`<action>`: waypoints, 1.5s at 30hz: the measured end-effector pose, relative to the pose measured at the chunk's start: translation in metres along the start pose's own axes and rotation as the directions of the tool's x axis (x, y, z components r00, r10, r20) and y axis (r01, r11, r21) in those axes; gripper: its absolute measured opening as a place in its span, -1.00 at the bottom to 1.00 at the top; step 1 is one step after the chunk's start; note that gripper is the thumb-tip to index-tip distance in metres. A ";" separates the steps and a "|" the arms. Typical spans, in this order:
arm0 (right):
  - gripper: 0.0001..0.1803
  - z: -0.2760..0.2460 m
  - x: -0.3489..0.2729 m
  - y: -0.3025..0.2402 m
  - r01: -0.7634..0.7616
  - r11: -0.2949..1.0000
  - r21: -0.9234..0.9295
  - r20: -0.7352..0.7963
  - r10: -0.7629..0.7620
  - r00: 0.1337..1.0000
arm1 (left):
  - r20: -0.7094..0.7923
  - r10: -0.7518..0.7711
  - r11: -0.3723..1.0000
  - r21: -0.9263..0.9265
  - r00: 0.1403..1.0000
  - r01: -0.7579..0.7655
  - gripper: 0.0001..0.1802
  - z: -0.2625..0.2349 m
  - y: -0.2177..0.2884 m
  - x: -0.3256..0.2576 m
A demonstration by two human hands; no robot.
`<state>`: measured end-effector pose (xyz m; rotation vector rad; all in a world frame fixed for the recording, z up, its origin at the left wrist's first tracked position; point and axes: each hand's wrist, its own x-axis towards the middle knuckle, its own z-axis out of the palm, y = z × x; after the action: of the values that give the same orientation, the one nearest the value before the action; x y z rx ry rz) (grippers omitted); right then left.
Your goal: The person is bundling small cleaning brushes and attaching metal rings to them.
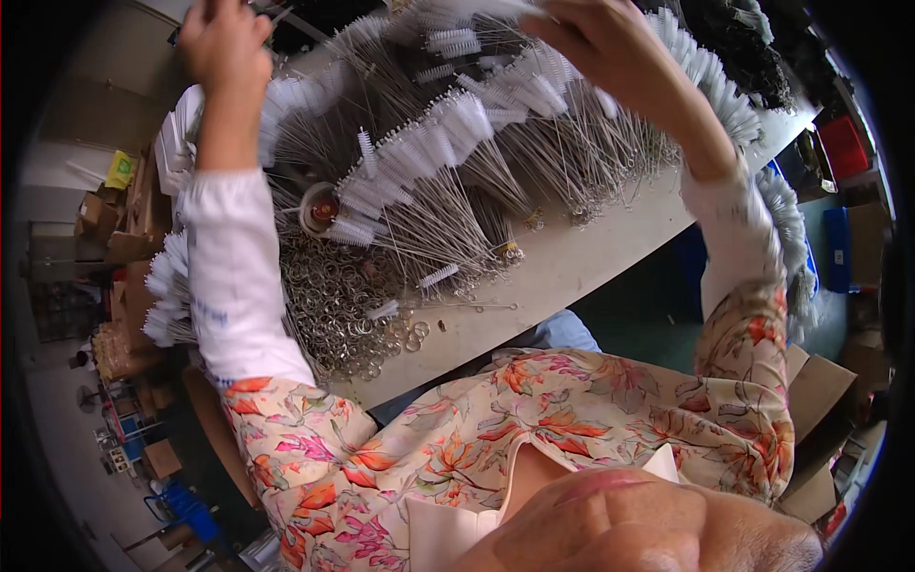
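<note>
Left hand point(221, 40) raised, fingers closed; contents not discernible. Right hand point(605, 43) grips white wire brushes point(477, 11) above the table point(562, 272), over the brush pile point(448, 162). Metal rings point(338, 305) heaped beside it.

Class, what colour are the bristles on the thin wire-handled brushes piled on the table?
White bristles, head view.

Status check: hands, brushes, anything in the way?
Left hand raised, fist closed, contents unclear. Right hand gripping white brushes above the pile. Metal rings heaped on table. Nothing in the way.
</note>
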<state>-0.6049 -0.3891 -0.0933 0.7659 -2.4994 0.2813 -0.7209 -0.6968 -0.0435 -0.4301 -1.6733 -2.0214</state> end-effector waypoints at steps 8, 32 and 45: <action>-0.83 0.149 0.077 0.175 0.194 0.895 -0.403 -0.046 -0.232 0.972 | 0.330 -0.666 0.457 -0.529 0.669 0.715 -0.75 -0.028 0.072 -0.288; -0.81 0.061 0.058 -0.227 -0.408 -0.369 0.835 0.359 -0.196 0.913 | -0.186 -0.342 0.913 -0.300 0.921 0.278 -0.74 -0.165 0.054 -0.346; -0.62 0.115 -0.034 -0.310 -0.260 -0.380 0.887 0.311 0.077 0.947 | -0.200 0.134 0.933 0.356 0.971 -0.055 -0.92 -0.156 0.043 -0.342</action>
<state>-0.4510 -0.6659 -0.1944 0.8016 -1.6866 2.9096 -0.4017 -0.8004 -0.2193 -0.1509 -1.7826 -1.5925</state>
